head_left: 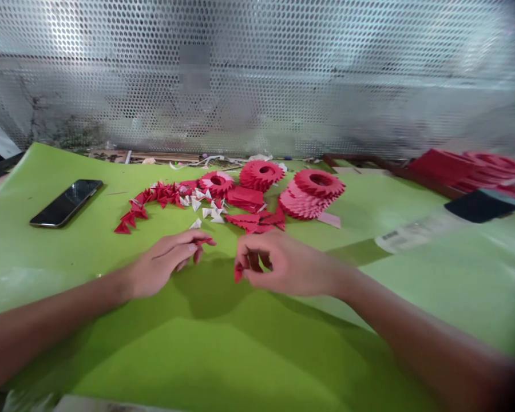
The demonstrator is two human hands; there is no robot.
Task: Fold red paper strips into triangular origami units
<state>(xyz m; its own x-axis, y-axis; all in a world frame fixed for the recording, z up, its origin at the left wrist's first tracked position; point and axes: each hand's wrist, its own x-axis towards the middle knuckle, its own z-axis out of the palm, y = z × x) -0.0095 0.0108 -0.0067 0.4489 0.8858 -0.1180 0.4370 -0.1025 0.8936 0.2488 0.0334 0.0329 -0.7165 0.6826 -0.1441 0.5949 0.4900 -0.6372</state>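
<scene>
A perforated metal sheet stands behind the green-covered table, glinting with pale light.

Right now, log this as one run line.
left hand: red folded paper triangle | right hand: red folded paper triangle | nearby: red paper rings

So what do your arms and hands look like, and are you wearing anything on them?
My left arm and right arm are bare, with no sleeves in view. My left hand and right hand have no gloves on, and my fingernails look short.
</scene>
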